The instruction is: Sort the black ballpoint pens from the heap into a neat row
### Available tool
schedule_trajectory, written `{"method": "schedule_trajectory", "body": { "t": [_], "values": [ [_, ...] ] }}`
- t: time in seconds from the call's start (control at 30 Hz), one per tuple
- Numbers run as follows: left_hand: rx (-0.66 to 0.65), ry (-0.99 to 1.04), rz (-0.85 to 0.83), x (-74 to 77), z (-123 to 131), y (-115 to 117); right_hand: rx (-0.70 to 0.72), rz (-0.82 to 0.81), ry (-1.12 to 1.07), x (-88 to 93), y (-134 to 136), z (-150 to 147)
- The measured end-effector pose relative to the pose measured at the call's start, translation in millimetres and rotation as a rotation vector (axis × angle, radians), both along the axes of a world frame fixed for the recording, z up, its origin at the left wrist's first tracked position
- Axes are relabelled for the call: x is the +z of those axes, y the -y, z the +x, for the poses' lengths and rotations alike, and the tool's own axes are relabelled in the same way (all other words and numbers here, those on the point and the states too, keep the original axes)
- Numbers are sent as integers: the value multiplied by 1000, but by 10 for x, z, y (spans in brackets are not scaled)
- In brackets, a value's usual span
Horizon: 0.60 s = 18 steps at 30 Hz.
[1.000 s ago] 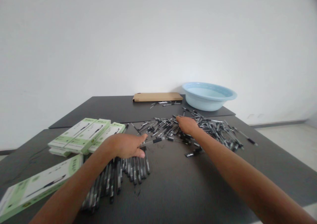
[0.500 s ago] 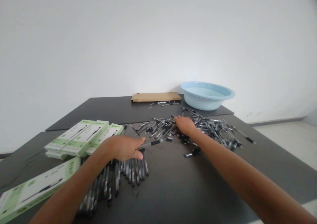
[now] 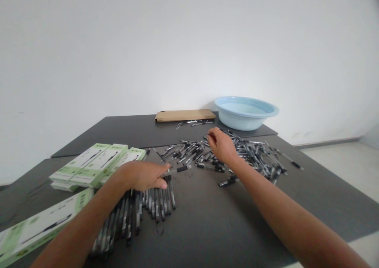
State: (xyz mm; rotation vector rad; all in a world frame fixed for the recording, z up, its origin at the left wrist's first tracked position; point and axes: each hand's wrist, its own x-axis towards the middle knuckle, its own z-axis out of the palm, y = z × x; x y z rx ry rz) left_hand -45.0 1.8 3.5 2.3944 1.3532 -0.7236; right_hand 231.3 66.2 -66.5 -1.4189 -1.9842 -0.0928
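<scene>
Left hand (image 3: 143,175) is resting over lined-up pens (image 3: 158,205), thumb and forefinger apart, one pen (image 3: 182,168) poking out between — can't tell if gripped. Right hand (image 3: 223,145) is hanging curled over the loose pile (image 3: 256,157) — grip unclear. Basin (image 3: 245,118) is sitting behind.

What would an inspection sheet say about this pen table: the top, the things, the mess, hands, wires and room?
Surface: dark table, with a seam and small dark marks.
Job's things: pens in a messy heap toward the right, others in a neater row nearer the person; white-green boxes at left.
Clutter: cardboard and a blue basin at the back.
Hands: left hand seems to hold one pen; right hand curled at the heap, can't tell if holding anything.
Cables: nothing seen.
Surroundings: pale wall behind, light floor at right.
</scene>
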Motion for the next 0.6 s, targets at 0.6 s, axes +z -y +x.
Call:
{"method": "schedule_trajectory", "body": {
  "t": [0.6],
  "values": [
    [-22,-24,-66,-83,47,-71,546,-449,-1449,-193,370,-42]
  ]
}}
